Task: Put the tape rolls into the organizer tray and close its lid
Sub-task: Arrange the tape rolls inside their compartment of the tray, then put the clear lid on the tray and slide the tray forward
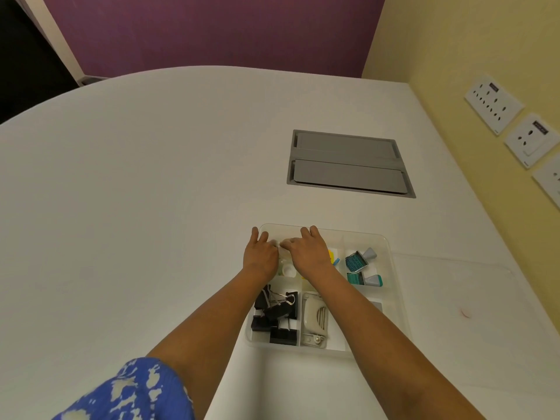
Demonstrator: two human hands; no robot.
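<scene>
Now, everything turns on the far-left compartment of the organizer tray, because both my hands are over it. My left hand sits at the tray's far-left corner and my right hand is just beside it, toward the tray's middle. My fingers reach to the tray's far rim. The thumb sides of the two hands come nearly together over something small and pale. It is too blurred for me to say what it is, or whether I am pinching it or only touching it. So I cannot tell if my fingers hold anything, only that they are narrow and partly bent, not spread.

One tape roll, pale and round, lies inside that compartment, on the near side of my fingers and between my two wrists. It appears to lie flat, though I cannot be sure. Both hands are about equally near it, the left perhaps a shade nearer. To reach it I would draw my fingers back toward the tray's near side, not push on.

The binder clips fill the compartment on the near side of the roll's, so I judge there is little room to slide it that way.

The clear lid lies flat on the table, touching or just beside the tray's right edge. My right hand is the nearer one to it. I judge the closing step is not yet begun.
</scene>
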